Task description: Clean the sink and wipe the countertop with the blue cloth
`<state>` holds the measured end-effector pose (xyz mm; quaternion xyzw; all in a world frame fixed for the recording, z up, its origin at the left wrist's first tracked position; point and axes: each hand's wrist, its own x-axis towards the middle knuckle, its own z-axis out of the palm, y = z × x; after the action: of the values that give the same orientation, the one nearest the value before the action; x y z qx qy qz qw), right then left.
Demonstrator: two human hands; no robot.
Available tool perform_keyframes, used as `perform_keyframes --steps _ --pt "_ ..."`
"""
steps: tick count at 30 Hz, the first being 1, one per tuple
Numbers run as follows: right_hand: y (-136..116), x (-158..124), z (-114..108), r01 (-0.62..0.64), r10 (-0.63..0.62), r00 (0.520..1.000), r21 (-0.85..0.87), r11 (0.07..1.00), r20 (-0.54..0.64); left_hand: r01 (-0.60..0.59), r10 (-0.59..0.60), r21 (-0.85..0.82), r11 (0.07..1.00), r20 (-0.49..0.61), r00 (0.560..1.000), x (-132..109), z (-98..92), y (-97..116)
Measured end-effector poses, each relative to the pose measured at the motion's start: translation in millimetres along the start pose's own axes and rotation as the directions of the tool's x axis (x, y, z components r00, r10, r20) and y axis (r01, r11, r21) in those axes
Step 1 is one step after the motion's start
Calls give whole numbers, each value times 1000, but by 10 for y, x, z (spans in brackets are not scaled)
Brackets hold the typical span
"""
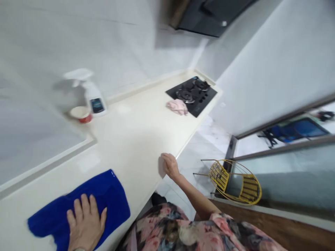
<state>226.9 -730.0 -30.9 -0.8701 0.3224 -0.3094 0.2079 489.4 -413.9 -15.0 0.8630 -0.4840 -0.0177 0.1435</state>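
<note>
My left hand [86, 221] lies flat on a blue cloth [112, 195], its fingers stretched out and pressing the cloth against the white countertop [136, 139]. The cloth is spread out with uneven edges. My right hand [170, 164] rests at the counter's front edge with its fingers curled under; whether anything is inside them is hidden. Against the wall stand a white spray bottle [91, 92] with a dark label and a small red and white cup [81, 114].
A black gas hob [195, 94] is set into the far end of the counter, and a crumpled pink cloth [177, 106] lies at its near edge. Above hangs a dark range hood [209, 17]. On the floor to the right is a yellow chair [232, 181].
</note>
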Motion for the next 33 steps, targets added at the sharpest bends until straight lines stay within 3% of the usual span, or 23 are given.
perform_keyframes --steps 3,8,12,16,19,23,27,30,33 --pt "271 75 -180 -87 85 994 -22 996 -62 -216 216 -39 976 5 976 486 315 439" --pt "583 366 -28 -164 160 980 -28 986 -120 -489 492 -156 858 -22 870 1406 896 1596" --pt "786 537 142 -344 328 926 -62 937 -185 -502 511 -171 847 9 859 2158 1170 2404" --pt "779 658 301 -466 433 810 15 885 -396 -451 455 -85 889 33 890 2743 1239 2818" --pt "797 742 321 -495 450 783 9 869 -430 -456 460 -82 886 49 886 3054 1236 2901" --pt "956 829 185 -493 438 831 -89 865 -344 -391 396 -100 915 29 918 3521 1237 2806" --pt "969 841 58 -438 387 870 -118 891 -304 -279 280 -22 960 58 958 4020 1124 2550" --pt "872 813 22 -337 275 905 -154 929 -324 -206 204 15 979 76 976 4363 1009 2321" --pt "828 794 1 -305 248 903 -118 945 -351 -118 116 40 992 67 991 4706 972 2114"
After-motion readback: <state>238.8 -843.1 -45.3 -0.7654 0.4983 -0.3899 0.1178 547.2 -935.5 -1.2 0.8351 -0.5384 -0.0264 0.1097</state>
